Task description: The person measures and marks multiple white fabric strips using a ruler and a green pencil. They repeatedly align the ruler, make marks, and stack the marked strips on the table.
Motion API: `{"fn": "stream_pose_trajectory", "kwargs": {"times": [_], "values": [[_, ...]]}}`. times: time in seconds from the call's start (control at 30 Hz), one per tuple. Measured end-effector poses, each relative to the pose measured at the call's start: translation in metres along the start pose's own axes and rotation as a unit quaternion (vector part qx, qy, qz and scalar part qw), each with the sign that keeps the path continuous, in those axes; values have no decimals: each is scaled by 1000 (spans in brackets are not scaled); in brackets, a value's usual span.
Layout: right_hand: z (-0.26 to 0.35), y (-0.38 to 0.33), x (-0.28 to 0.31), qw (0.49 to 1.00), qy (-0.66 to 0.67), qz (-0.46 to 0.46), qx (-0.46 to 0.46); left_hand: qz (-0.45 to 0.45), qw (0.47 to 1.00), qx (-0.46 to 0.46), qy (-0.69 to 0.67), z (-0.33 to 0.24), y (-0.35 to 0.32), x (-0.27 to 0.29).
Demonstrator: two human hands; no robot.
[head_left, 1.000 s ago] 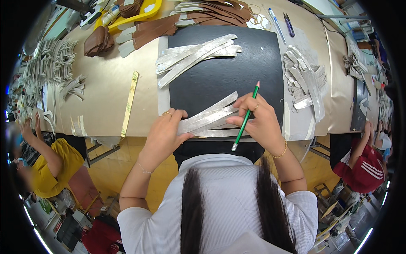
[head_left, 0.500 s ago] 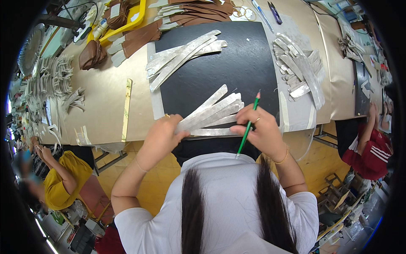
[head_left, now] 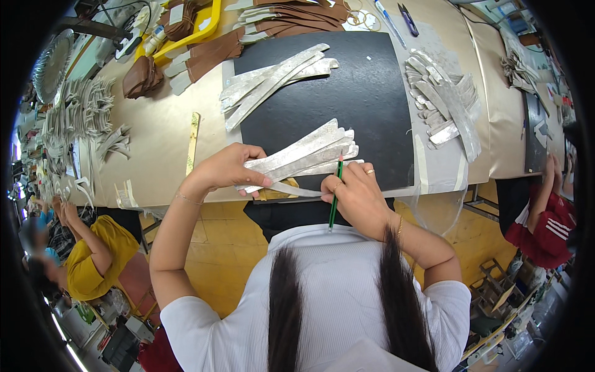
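My left hand [head_left: 228, 168] grips the narrow ends of a fan of silvery-grey strips [head_left: 304, 152], thumb on top, at the near edge of a black mat [head_left: 365, 99]. One curved strip [head_left: 299, 191] is separated from the fan toward me. My right hand [head_left: 359, 197] has its fingers at that strip's far-right end and also holds a green pencil [head_left: 334, 208] upright between the fingers. Other crossed strips [head_left: 276, 77] lie at the mat's upper left. A yellow object [head_left: 282, 188] shows partly beneath the separated strip, its kind unclear.
A pile of grey strips [head_left: 443, 102] lies right of the mat. Brown pieces [head_left: 214, 56], a yellow tray [head_left: 215, 22], a blue pen [head_left: 390, 23] and thread snips [head_left: 408, 20] are at the back. A yellowish ruler [head_left: 193, 142] lies left. Co-workers sit at both sides.
My left hand has lifted and turned the fan of strips. My right hand has moved left and nearer to me with the pencil, and the lowest strip now angles away from the fan.
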State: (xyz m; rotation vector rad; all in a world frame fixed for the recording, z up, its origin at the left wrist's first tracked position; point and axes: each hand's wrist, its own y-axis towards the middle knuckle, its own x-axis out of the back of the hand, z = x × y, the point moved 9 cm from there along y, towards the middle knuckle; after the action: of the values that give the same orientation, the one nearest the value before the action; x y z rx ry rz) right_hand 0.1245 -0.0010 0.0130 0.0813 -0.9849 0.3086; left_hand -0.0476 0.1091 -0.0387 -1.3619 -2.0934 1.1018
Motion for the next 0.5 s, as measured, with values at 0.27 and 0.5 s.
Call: {"fn": "stream_pose_trajectory", "kwargs": {"times": [0.27,0.5], "values": [[49,7,42,975,20,85,202,35,999,-8,-3,6,2,3],[35,61,52,980,140,34,137,5,996,7,-91,4,-1,10]]}}
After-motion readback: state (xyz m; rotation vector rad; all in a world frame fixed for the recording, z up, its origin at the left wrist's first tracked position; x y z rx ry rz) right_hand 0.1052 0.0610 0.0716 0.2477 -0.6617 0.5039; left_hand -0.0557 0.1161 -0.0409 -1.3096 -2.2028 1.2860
